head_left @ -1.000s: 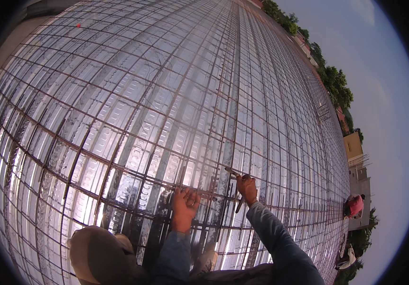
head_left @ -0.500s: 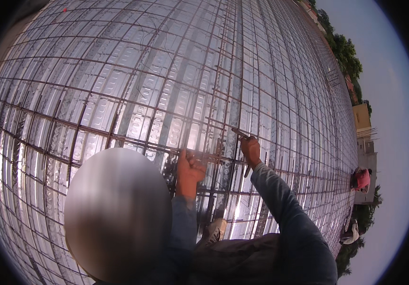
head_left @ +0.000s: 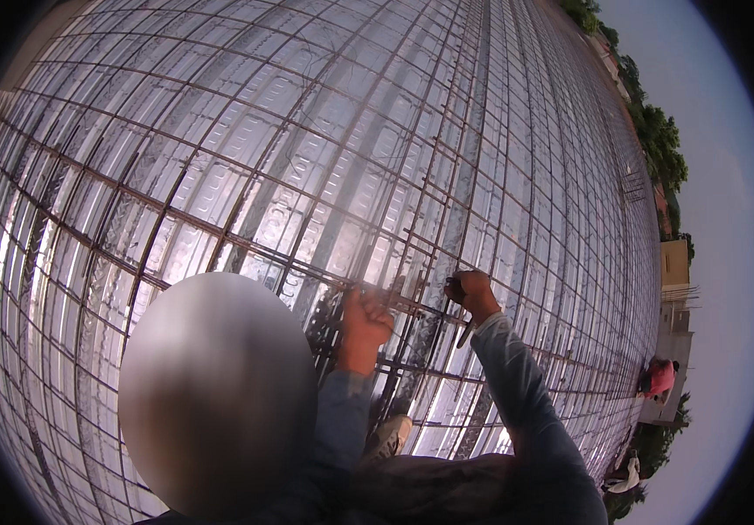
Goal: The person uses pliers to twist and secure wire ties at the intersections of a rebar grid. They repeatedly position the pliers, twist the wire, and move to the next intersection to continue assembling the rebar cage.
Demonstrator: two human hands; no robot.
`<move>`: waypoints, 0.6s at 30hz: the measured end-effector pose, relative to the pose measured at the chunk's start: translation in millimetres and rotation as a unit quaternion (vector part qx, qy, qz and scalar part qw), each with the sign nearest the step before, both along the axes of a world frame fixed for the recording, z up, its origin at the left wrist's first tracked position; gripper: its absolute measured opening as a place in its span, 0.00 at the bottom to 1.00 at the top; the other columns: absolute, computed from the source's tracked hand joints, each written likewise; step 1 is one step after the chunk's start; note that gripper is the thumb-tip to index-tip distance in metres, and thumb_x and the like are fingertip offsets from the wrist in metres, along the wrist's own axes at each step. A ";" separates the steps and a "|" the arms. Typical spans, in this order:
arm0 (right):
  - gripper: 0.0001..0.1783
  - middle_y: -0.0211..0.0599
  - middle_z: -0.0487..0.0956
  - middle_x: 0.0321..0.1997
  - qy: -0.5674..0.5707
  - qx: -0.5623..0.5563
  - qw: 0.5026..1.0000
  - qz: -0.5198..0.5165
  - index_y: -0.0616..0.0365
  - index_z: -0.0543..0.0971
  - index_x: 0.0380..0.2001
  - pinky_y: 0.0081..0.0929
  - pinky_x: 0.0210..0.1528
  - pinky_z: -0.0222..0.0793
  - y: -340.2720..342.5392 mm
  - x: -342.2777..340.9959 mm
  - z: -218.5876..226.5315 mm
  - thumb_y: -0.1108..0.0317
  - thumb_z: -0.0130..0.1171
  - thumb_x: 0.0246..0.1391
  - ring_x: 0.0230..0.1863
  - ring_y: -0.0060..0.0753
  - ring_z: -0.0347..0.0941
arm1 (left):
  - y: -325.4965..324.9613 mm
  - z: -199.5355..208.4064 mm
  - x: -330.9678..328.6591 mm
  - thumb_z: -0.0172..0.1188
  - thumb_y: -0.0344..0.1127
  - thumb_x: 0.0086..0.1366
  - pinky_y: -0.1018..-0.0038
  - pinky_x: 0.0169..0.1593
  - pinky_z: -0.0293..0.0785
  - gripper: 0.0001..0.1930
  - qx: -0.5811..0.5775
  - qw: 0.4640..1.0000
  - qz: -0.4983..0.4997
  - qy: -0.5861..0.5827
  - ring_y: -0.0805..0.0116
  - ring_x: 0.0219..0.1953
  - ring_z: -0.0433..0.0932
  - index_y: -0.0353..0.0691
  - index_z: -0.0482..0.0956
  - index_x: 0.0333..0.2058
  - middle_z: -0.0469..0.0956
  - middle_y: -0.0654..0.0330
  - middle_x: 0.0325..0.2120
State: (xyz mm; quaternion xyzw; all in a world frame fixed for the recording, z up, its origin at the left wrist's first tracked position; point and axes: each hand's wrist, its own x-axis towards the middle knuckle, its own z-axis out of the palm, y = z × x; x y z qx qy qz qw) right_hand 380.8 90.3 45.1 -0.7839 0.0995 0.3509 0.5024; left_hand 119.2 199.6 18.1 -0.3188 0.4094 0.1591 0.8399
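My left hand (head_left: 366,331) is closed, its fingers curled over a crossing of the steel rebar mesh (head_left: 259,248). Whatever it pinches is too small to make out. Just to its right, my right hand (head_left: 475,294) grips a dark metal hand tool (head_left: 464,334). One end of this tool sticks out below the fist, and its upper end is mostly hidden by the fingers. Both hands are low over the mesh, a short gap apart.
Ribbed shiny metal decking (head_left: 307,214) lies under the mesh. My shoe (head_left: 389,437) is on it, below my hands. A blurred grey oval covers the lower left. At the far right are a person in red (head_left: 659,377), another in white (head_left: 629,474), and trees (head_left: 657,144).
The view has shifted, so the mesh appears farther right and lower. My right hand has turned, and the tool's upper end no longer juts out toward the upper left. My left hand stays closed.
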 end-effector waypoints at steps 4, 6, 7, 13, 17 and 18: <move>0.15 0.40 0.77 0.19 0.014 0.056 0.995 0.086 0.58 0.75 0.24 0.38 0.21 0.69 -35.6 -7.0 17.0 0.60 0.59 0.59 0.19 0.34 0.74 | 4.8 -7.3 -14.4 0.62 0.53 0.71 0.76 0.21 0.54 0.15 0.034 0.998 0.045 0.011 0.79 0.14 0.55 0.48 0.80 0.32 0.63 0.75 0.13; 0.17 0.37 0.75 0.17 -0.030 0.042 0.993 0.106 0.57 0.72 0.21 0.38 0.18 0.64 -57.2 -6.0 20.3 0.60 0.53 0.62 0.16 0.33 0.71 | -3.1 -16.3 -12.4 0.62 0.54 0.71 0.77 0.21 0.54 0.14 0.065 0.996 0.061 0.002 0.80 0.16 0.56 0.51 0.80 0.40 0.67 0.77 0.21; 0.18 0.35 0.73 0.16 -0.056 0.017 0.993 0.107 0.57 0.71 0.20 0.38 0.17 0.62 -61.6 -8.9 15.9 0.61 0.50 0.64 0.15 0.32 0.69 | -6.6 -20.3 -12.8 0.62 0.54 0.71 0.78 0.22 0.54 0.15 0.081 0.994 0.071 0.000 0.81 0.17 0.57 0.52 0.80 0.44 0.69 0.77 0.25; 0.12 0.32 0.68 0.15 -0.005 0.019 0.998 -0.056 0.55 0.72 0.21 0.35 0.16 0.58 -58.7 3.6 -8.8 0.68 0.56 0.58 0.15 0.30 0.65 | -9.1 -1.7 -14.9 0.66 0.52 0.70 0.78 0.21 0.55 0.14 0.032 0.997 0.068 0.019 0.81 0.15 0.56 0.47 0.79 0.38 0.59 0.76 0.17; 0.06 0.30 0.66 0.16 -0.197 -0.103 0.968 0.117 0.54 0.72 0.25 0.32 0.17 0.57 -59.6 11.5 -0.5 0.71 0.55 0.55 0.16 0.28 0.64 | -10.3 5.8 -9.7 0.65 0.52 0.70 0.79 0.20 0.53 0.15 0.003 0.996 0.091 0.005 0.81 0.14 0.55 0.47 0.80 0.37 0.59 0.76 0.15; 0.04 0.30 0.66 0.17 -0.176 -0.094 0.976 0.083 0.54 0.72 0.27 0.31 0.17 0.57 -51.5 1.7 2.9 0.71 0.54 0.56 0.17 0.28 0.64 | -5.6 6.6 -11.3 0.65 0.52 0.70 0.79 0.19 0.53 0.15 -0.004 0.997 0.075 0.025 0.81 0.14 0.55 0.47 0.80 0.37 0.59 0.76 0.14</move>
